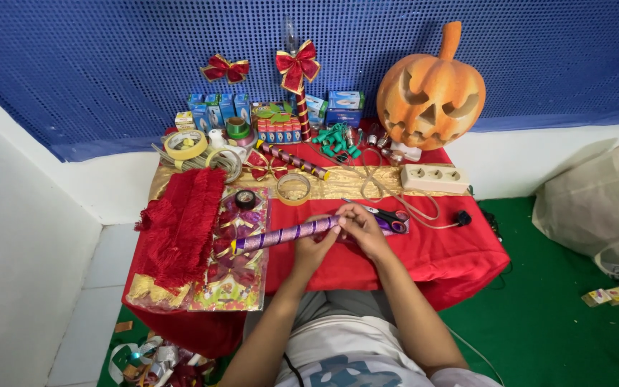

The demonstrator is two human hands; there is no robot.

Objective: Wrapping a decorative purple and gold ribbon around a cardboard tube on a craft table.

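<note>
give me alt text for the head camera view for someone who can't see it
Seen from above, a person's left hand and right hand hold a purple-and-silver striped stick over a small red-covered table. The table is crowded with ribbon rolls, red bows, scissors and a carved orange pumpkin against a blue wall.

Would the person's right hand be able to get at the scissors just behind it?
Probably yes. The scissors lie uncovered on the red cloth just beyond the right hand, though that hand now grips the striped stick.
</note>
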